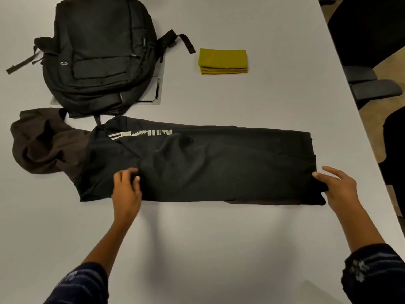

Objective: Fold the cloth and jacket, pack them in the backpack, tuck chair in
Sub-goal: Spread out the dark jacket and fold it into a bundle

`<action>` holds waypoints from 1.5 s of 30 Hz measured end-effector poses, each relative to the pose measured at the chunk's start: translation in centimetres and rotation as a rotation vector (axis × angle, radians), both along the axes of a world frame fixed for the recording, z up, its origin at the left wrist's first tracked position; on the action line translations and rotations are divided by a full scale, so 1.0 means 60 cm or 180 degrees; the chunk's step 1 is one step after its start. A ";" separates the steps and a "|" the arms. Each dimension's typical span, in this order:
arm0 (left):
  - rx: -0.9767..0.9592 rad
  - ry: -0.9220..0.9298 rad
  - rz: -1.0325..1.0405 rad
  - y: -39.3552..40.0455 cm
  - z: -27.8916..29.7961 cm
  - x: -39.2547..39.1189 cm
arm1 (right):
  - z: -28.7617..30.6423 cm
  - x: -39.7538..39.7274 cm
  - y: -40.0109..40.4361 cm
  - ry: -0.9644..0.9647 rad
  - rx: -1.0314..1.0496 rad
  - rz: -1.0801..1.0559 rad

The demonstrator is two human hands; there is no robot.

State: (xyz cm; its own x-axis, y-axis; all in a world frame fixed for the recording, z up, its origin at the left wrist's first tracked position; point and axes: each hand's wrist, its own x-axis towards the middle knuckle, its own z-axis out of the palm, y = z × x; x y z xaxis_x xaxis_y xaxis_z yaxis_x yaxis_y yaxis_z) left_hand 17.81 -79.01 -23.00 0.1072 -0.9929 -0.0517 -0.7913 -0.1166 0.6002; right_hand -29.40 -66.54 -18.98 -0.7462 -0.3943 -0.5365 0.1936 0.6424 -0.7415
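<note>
Both hands work one black jacket point(197, 165) folded into a long band across the table point(219, 238). Left hand point(127, 189) pinches fabric at its near edge with curled fingers; right hand point(338, 189) grips the band's right end, thumb on top, forefinger extended. One backpack point(98, 53) lies behind the jacket's brown hood point(43, 145). One folded yellow cloth point(223, 61) sits right of it. Two chairs' armrests point(370, 84) show at the table's right edge.
</note>
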 end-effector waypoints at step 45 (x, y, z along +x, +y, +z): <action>-0.0435 -0.0782 -0.2806 -0.089 0.013 -0.070 | -0.102 0.502 -0.243 0.2624 -0.0066 0.3270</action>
State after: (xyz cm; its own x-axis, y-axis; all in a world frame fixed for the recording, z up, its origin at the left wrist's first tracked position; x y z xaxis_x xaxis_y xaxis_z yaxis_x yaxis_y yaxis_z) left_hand 13.58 -84.36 -22.22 -0.6977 -0.7164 -0.0039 -0.6671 0.6478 0.3679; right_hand 0.72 -81.12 -25.09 -0.2067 -0.9767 -0.0582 -0.8835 0.2119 -0.4178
